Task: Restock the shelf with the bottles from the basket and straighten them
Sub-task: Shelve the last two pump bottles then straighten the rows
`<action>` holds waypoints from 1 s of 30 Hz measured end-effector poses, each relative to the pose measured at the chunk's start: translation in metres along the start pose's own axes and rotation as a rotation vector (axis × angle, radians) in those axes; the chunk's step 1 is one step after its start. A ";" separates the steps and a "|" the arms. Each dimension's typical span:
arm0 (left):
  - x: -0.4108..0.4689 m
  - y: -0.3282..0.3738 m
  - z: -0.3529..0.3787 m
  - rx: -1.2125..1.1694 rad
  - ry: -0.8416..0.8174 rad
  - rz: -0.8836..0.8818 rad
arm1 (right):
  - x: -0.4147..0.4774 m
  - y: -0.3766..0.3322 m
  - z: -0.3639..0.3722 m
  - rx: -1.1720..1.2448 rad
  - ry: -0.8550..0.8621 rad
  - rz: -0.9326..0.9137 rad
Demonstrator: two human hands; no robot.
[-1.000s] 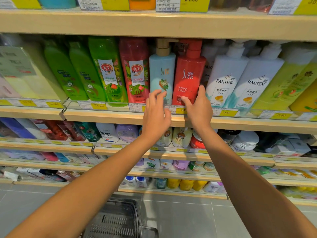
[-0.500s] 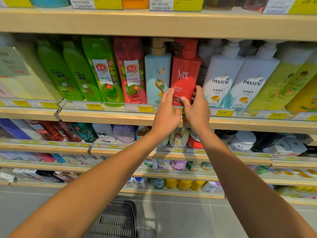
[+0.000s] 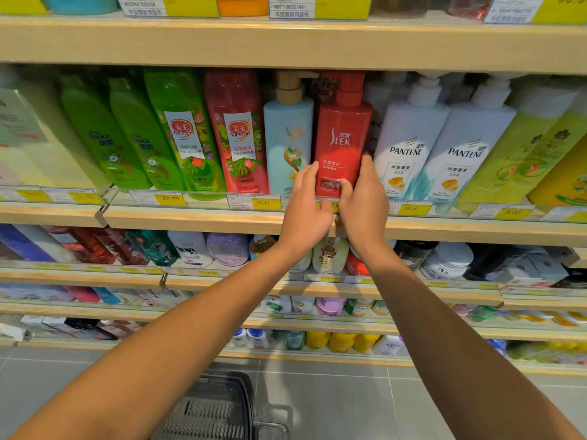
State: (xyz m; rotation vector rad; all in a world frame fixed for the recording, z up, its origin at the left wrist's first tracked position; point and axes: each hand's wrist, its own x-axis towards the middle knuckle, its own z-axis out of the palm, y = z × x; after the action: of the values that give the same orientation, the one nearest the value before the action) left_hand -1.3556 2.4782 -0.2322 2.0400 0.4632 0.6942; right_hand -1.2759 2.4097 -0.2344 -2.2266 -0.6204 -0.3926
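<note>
A red SLEK pump bottle (image 3: 341, 138) stands upright on the wooden shelf (image 3: 190, 219), between a pale blue pump bottle (image 3: 287, 138) and two white Pantene bottles (image 3: 409, 147). My left hand (image 3: 306, 208) presses against the red bottle's lower left side. On its lower right side sits my right hand (image 3: 362, 198), thumb across the label. Both hands grip the bottle's base. The dark plastic basket (image 3: 216, 408) stands on the floor below my arms; its contents are hidden.
Green Rejoice and Mewon bottles (image 3: 139, 134) and a red Mewon bottle (image 3: 236, 131) fill the shelf to the left. Yellow-green bottles (image 3: 521, 147) stand at the right. Lower shelves (image 3: 222, 274) hold jars and small bottles. Grey floor tiles lie below.
My left hand has moved right from the pale blue bottle to the red bottle. Both hands have closed in around the red bottle's base.
</note>
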 end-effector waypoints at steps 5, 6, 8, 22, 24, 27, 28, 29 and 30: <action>-0.001 0.002 0.004 -0.008 0.012 -0.023 | -0.003 -0.003 -0.005 -0.019 0.018 -0.012; -0.001 0.002 0.004 -0.014 0.019 -0.026 | -0.002 -0.003 -0.006 -0.039 0.014 -0.015; 0.000 0.003 0.003 -0.022 0.021 -0.016 | -0.002 -0.004 -0.009 -0.079 0.007 -0.018; -0.013 0.001 -0.023 -0.057 0.228 0.036 | -0.007 -0.037 -0.022 0.048 0.107 -0.135; -0.010 -0.001 -0.034 -0.064 0.302 0.063 | -0.002 -0.053 -0.024 0.127 0.093 -0.202; -0.003 -0.002 -0.048 -0.020 0.362 0.065 | 0.008 -0.074 -0.026 0.193 0.064 -0.259; -0.001 -0.001 -0.050 -0.010 0.361 0.049 | 0.011 -0.080 -0.026 0.196 0.036 -0.256; 0.000 -0.001 -0.052 -0.006 0.350 0.034 | 0.015 -0.084 -0.025 0.187 0.005 -0.249; 0.001 -0.002 -0.053 -0.005 0.333 0.026 | 0.017 -0.086 -0.024 0.172 -0.018 -0.243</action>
State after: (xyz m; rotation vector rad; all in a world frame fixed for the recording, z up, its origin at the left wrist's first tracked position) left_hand -1.3890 2.5138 -0.2103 1.9338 0.6252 1.0567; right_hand -1.3106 2.4466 -0.1584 -1.9994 -0.9045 -0.4247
